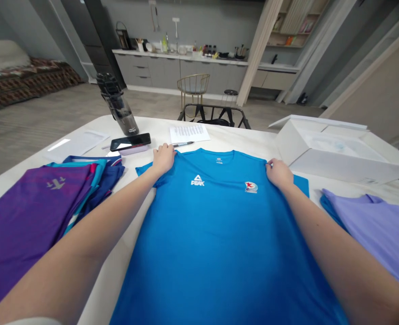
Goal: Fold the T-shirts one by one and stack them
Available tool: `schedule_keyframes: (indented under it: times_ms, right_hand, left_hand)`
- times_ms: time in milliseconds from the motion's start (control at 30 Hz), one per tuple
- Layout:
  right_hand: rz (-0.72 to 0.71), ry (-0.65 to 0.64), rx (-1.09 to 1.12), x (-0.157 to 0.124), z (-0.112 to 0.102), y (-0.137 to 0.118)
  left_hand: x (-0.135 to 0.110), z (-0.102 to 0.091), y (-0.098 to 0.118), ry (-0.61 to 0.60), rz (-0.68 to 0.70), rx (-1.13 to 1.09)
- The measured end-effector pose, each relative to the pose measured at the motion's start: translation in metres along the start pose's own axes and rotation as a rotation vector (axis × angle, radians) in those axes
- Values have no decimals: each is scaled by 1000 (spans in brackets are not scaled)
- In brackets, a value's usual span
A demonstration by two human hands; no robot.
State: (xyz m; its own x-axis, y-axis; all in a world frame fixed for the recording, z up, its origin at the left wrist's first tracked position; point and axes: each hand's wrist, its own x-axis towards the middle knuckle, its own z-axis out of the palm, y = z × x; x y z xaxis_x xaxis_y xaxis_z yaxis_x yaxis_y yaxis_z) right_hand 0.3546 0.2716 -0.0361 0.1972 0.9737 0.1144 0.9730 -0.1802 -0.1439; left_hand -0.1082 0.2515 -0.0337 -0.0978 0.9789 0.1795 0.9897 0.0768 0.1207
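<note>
A bright blue T-shirt [216, 225] with a white logo lies spread flat, front up, on the white table [253, 137], collar away from me. My left hand [163, 159] rests on its left shoulder with fingers curled onto the fabric edge. My right hand [279, 174] sits on the right shoulder, fingers pinched on the cloth there. Both forearms stretch over the shirt's sides.
A stack of purple, teal and navy shirts [43, 203] lies at left, a lilac shirt [375, 225] at right. Beyond are a phone [130, 141], a dark bottle [118, 106], a printed sheet [189, 133] with a pen [183, 144], and an open white box [335, 151].
</note>
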Motion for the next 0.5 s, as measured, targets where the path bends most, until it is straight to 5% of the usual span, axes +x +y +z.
schedule_keyframes:
  times_ms: [233, 500]
  right_hand:
    - [95, 113, 12, 18, 10, -9]
    - [-28, 188, 17, -21, -5, -19]
  left_hand:
    - [24, 5, 7, 89, -37, -43]
    - [-40, -26, -15, 194, -111, -122]
